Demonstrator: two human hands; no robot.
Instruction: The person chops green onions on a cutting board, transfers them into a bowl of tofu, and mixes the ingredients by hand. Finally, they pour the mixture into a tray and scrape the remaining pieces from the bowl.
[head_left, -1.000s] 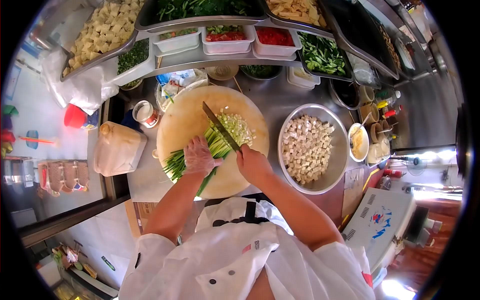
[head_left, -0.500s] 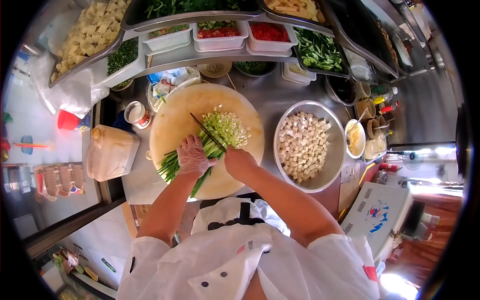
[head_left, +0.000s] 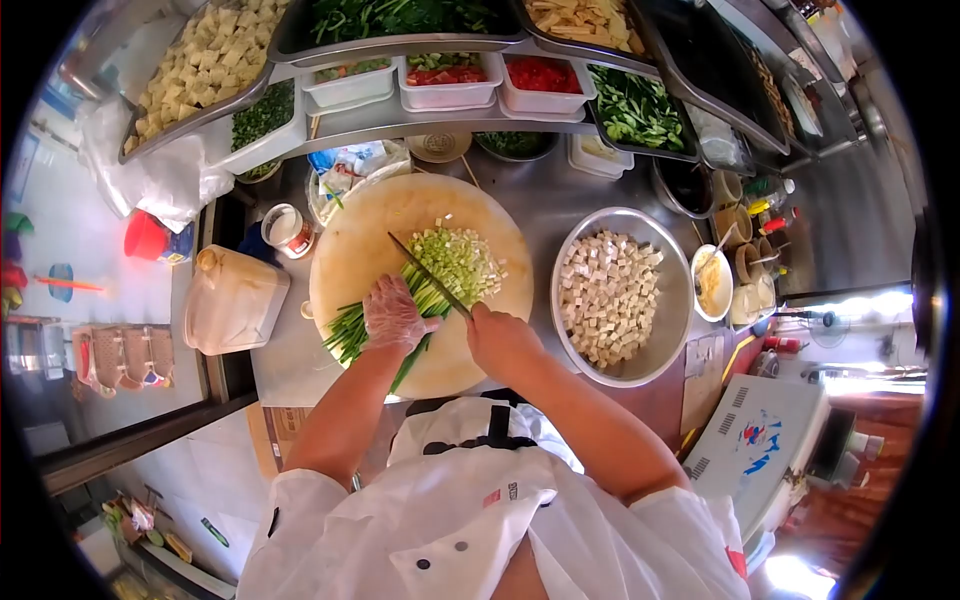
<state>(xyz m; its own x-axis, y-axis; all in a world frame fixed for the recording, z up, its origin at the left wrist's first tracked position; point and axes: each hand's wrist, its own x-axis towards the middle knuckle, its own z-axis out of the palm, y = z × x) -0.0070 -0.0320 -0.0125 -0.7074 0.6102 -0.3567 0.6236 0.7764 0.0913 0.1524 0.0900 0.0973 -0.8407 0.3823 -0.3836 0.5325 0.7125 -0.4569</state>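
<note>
Head camera: on the round cutting board point(head_left: 360, 240) we saw our gloved left hand point(head_left: 395, 315) holding down the green onions point(head_left: 345, 332) with bent fingers. Our right hand point(head_left: 503, 340) gripped the knife point(head_left: 430, 275), its blade maybe touching the onions. A bowl point(head_left: 668, 340) of white cubes sat right of the board.

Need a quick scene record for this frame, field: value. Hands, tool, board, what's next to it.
left: left hand, clear glove, holds down spring onions
right: right hand, bare, grips knife
knife: blade angled across the onions, close to the gloved fingers
board: round wooden cutting board; chopped pile on the far side of the blade
person's right of board: metal bowl holding white cubes
person's left of board: plastic jug
</note>
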